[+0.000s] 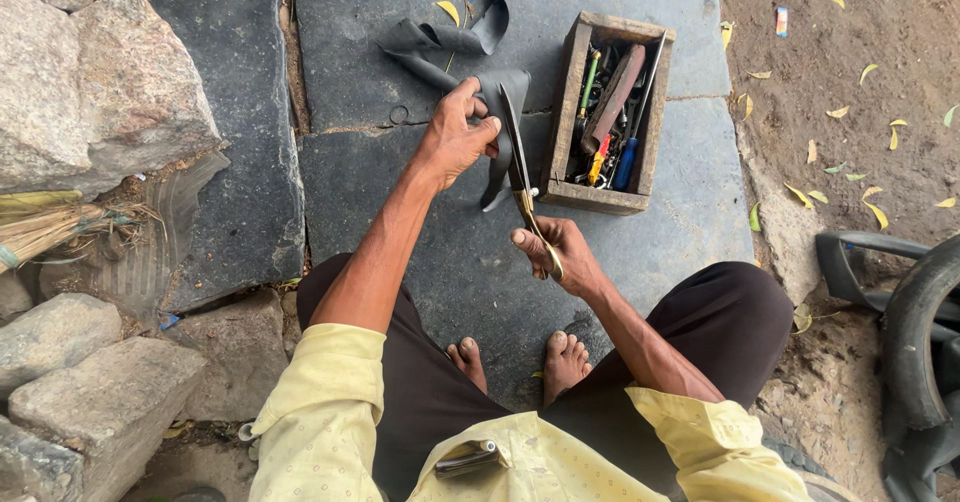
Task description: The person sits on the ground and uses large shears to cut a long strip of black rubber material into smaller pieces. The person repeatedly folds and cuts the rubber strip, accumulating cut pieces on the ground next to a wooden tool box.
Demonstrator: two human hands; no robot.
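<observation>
My left hand pinches a strip of black rubber tube that trails away across the dark stone slab. Brass-handled scissors are gripped in my right hand, fingers through the handles. Their long dark blades point away from me and lie against the rubber right beside my left fingers. I squat over the slab in a yellow shirt and dark trousers, bare feet below my hands.
A wooden tool box with screwdrivers and a file stands just right of the scissors. Rough stones and a broom lie at left. A tyre rests on the dirt at right.
</observation>
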